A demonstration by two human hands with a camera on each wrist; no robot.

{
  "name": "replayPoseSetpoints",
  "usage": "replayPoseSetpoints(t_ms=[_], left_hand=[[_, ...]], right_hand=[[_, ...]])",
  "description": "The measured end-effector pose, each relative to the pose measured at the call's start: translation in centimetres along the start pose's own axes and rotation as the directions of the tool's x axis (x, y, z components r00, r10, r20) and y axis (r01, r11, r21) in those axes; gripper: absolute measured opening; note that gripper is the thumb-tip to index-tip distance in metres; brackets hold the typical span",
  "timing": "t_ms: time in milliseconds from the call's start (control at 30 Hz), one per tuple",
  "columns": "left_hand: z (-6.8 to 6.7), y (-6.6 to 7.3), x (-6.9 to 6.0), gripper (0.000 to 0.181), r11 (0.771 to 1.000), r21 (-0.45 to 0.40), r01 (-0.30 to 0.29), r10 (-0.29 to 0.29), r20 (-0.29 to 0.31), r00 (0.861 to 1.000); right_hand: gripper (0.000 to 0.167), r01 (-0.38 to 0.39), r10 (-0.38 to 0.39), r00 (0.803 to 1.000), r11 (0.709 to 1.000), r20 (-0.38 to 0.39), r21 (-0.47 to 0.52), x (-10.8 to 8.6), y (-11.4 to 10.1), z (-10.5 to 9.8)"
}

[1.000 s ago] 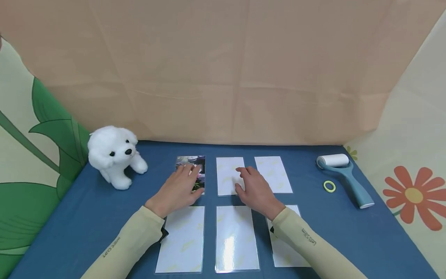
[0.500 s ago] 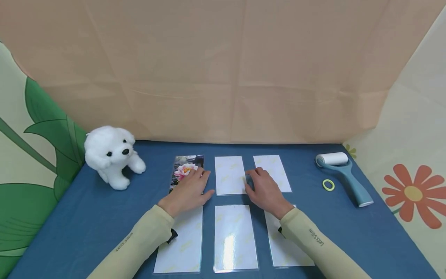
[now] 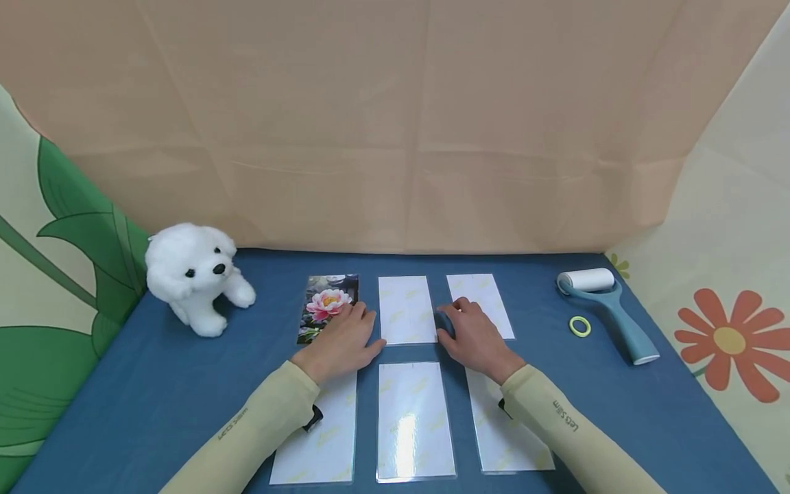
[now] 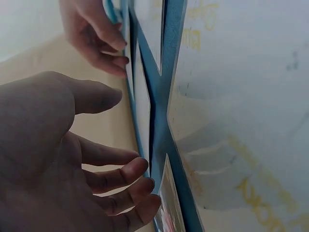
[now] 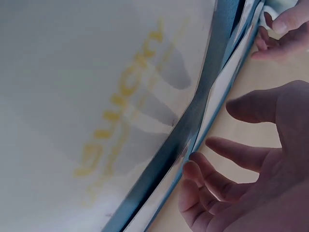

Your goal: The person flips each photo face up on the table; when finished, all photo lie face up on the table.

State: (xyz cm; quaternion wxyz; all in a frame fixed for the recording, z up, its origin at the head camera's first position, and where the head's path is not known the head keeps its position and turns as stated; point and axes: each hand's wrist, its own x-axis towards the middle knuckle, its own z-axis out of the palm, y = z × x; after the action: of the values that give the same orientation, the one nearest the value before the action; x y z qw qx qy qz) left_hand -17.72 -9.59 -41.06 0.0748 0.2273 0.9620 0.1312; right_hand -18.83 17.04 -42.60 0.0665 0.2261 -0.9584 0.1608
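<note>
I saw the left hand (image 3: pixel 341 345) and right hand (image 3: pixel 480 346) over the cards (image 3: pixel 410 398), fingers apart, holding nothing.
The flower card (image 3: pixel 328 303) lay picture up at the far left of the cards, long side running near to far; the left hand hid its near right corner. The right hand was by the far right card (image 3: pixel 492 295). The right wrist view showed big yellow letters (image 5: pixel 120 101), just faint marks in the head view.

Tan sheet (image 3: pixel 395 123) hangs across back, faint fold creases, bottom edge along far side of blue-covered table (image 3: pixel 185 391). Left wall (image 3: pixel 21 291) pale, big green leaves (image 3: pixel 46 381) printed. Right wall (image 3: pixel 740 226) pale, orange-red flower (image 3: pixel 729 341), yellow centre, small green flower (image 3: pixel 620 265) near table corner. Soft light.
</note>
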Motion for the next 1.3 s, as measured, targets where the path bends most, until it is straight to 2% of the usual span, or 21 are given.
replayPoseSetpoints(t_ms=[167, 400, 533, 633, 733, 800, 900, 1067, 1167, 1300], left_hand=[[0.2, 0.1, 0.5, 0.065, 1.000, -0.007, 0.007, -0.007, 0.020, 1.000], [0.3, 0.2, 1.0, 0.062, 1.000, -0.006, -0.003, 0.003, 0.006, 1.000], [0.3, 0.3, 1.3, 0.061, 0.999, -0.034, 0.015, -0.014, 0.004, 1.000], [0.4, 0.4, 1.6, 0.061, 0.996, -0.086, 0.037, -0.037, -0.002, 0.999], [0.5, 0.5, 1.8, 0.062, 0.981, -0.178, 0.072, -0.073, -0.002, 0.997], [0.4, 0.6, 1.9, 0.065, 0.960, -0.259, 0.104, -0.106, 0.006, 0.994], [0.3, 0.7, 2.2, 0.064, 0.915, -0.380, 0.135, -0.144, 0.005, 0.990], [0.0, 0.8, 2.4, 0.059, 0.801, -0.578, 0.159, -0.191, 0.005, 0.982], [-0.2, 1.0, 2.2, 0.059, 0.740, -0.646, 0.185, -0.216, 0.032, 0.976], [-0.5, 1.3, 1.9, 0.058, 0.677, -0.706, 0.210, -0.229, 0.070, 0.971]], right_hand=[[0.040, 0.017, -0.017, 0.999, 1.000, 0.047, -0.001, 0.0, 0.3, -0.1], [0.040, 0.034, -0.035, 0.998, 0.999, 0.051, 0.019, 0.2, 0.2, -0.1], [0.039, 0.042, -0.043, 0.997, 0.999, 0.057, 0.023, 0.2, 0.1, -0.1], [0.039, 0.052, -0.053, 0.997, 0.998, 0.064, 0.028, 0.3, 0.0, -0.1], [0.038, 0.059, -0.060, 0.995, 0.998, 0.074, 0.020, 0.4, 0.0, -0.1], [0.038, 0.059, -0.059, 0.995, 0.998, 0.083, 0.008, 0.4, 0.0, 0.0], [0.038, 0.051, -0.051, 0.995, 0.999, 0.088, 0.000, 0.5, -0.1, -0.1], [0.038, 0.036, -0.036, 0.994, 0.999, 0.103, 0.001, 0.6, -0.2, -0.1], [0.038, 0.033, -0.033, 0.993, 0.999, 0.109, -0.003, 0.6, -0.2, 0.0], [0.038, 0.034, -0.033, 0.993, 0.999, 0.111, -0.010, 0.6, -0.1, 0.1]])
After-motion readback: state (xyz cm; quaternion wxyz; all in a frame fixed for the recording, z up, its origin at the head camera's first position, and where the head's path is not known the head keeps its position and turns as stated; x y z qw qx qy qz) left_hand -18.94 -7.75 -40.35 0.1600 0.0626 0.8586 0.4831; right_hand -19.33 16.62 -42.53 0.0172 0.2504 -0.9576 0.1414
